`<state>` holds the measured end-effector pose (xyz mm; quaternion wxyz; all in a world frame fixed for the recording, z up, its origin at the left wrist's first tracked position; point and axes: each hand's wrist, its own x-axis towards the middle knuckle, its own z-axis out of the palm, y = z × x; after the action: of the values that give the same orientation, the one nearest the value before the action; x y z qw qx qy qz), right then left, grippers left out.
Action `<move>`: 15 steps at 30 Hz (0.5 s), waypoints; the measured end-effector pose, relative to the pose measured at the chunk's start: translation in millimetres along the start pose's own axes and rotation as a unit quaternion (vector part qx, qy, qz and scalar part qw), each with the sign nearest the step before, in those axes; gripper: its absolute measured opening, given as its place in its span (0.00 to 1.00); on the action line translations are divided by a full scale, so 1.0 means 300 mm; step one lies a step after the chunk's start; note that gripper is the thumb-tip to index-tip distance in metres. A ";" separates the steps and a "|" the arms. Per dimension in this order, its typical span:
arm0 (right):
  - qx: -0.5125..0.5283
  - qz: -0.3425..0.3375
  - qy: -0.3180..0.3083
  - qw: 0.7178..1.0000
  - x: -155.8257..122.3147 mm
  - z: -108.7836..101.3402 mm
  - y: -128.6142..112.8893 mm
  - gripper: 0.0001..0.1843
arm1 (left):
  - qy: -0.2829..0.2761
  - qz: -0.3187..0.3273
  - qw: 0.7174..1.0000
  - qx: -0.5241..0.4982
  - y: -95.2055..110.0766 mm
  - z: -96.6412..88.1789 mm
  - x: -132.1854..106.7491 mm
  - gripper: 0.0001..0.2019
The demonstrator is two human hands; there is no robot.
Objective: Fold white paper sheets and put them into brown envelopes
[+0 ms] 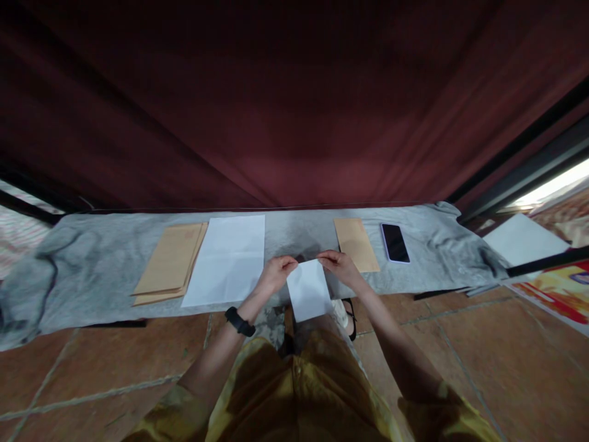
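Observation:
A folded white paper point(309, 290) hangs in front of me over the table's near edge. My left hand point(276, 273) pinches its upper left corner and my right hand point(338, 265) pinches its upper right corner. Both hands are closed on the paper. A black band sits on my left wrist. To the left on the grey cloth point(92, 264) lie a white sheet stack point(227, 259) and a stack of brown envelopes point(169, 263). A single brown envelope point(356, 244) lies just right of my right hand.
A black phone point(394, 242) lies face up right of the single envelope. A dark red curtain point(294, 110) hangs behind the table. White paper point(524, 239) and a colourful print point(559, 288) sit at the far right. Tiled floor lies below.

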<state>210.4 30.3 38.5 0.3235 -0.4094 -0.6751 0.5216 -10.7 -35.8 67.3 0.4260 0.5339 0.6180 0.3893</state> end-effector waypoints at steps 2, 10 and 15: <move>0.063 0.044 0.015 0.997 -0.006 0.006 0.023 0.18 | 0.010 -0.007 1.000 -0.021 -0.011 -0.009 -0.005 0.08; 0.179 0.158 0.056 0.969 -0.097 0.022 0.071 0.25 | 0.134 -0.063 0.979 -0.142 -0.096 -0.013 -0.025 0.14; 0.288 0.182 0.090 0.936 -0.142 0.030 0.095 0.25 | 0.193 -0.099 0.953 -0.211 -0.143 0.025 -0.032 0.14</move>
<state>228.2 -8.0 8.2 0.3861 -0.4599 -0.3777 0.7048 -16.9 -50.6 25.6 0.4381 0.2825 0.6417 0.5626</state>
